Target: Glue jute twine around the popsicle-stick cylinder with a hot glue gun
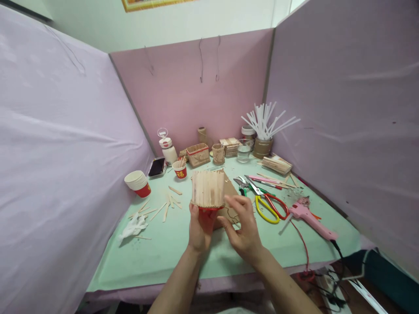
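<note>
In the middle of the head view, my left hand point(197, 233) is wrapped around a red paper cup point(207, 219). A pale panel of wooden craft sticks point(208, 187), laid side by side, sits on the cup's upper end and hides much of it. My right hand point(245, 231) is at the right of the cup, thumb and fingers apart, with the fingertips close to the panel's edge; whether they touch it I cannot tell. A brown cardboard piece point(231, 187) lies on the table behind and beneath the cup.
Scissors point(262, 192), pruning shears point(242, 184) and a pink glue gun point(312, 220) with its cord lie right. Stacked paper cups point(138, 183), loose sticks point(167, 205) and a crumpled tissue point(133, 227) are left. A glass of water point(243, 152) stands behind. Fabric walls enclose the table.
</note>
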Motion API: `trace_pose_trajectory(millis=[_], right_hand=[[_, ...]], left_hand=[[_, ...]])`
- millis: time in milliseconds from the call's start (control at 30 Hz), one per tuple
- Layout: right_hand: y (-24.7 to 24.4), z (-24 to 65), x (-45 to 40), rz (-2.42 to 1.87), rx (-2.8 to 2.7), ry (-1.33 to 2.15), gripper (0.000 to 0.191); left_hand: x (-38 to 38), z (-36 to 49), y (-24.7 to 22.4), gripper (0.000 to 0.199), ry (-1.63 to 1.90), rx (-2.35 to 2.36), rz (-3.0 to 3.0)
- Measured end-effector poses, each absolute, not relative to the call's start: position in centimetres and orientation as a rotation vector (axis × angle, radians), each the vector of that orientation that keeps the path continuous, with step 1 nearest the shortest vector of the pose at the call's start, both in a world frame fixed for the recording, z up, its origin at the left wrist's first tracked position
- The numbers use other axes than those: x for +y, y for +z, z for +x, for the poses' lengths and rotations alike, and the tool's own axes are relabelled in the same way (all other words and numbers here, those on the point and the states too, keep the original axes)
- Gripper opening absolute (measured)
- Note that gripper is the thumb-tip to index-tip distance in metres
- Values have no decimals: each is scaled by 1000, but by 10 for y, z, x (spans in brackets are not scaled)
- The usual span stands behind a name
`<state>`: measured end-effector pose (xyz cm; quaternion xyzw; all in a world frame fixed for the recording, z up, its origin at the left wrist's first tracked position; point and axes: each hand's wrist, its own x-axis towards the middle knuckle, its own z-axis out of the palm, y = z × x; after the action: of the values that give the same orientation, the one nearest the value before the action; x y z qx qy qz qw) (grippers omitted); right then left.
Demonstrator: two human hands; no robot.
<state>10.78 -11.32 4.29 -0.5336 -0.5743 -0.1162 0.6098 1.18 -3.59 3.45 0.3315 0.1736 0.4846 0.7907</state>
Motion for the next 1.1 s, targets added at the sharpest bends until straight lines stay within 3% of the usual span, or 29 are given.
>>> trace_pose_trajectory(millis=[200, 467, 633, 1100], right_hand=[[47, 112, -113, -1262, -1191, 2, 30], [54, 103, -111, -1224, -1196, 13, 3], [56, 99, -111, -1225, -1215, -73, 5], [51, 99, -118, -1151, -1376, -218, 21]], left_hand=[[-34, 10, 44, 46, 1022, 259, 623], [-42, 9, 38, 58, 915, 218, 712], [-45, 12, 32, 66, 965, 280, 868], [-46, 8, 35, 59, 928, 246, 862]])
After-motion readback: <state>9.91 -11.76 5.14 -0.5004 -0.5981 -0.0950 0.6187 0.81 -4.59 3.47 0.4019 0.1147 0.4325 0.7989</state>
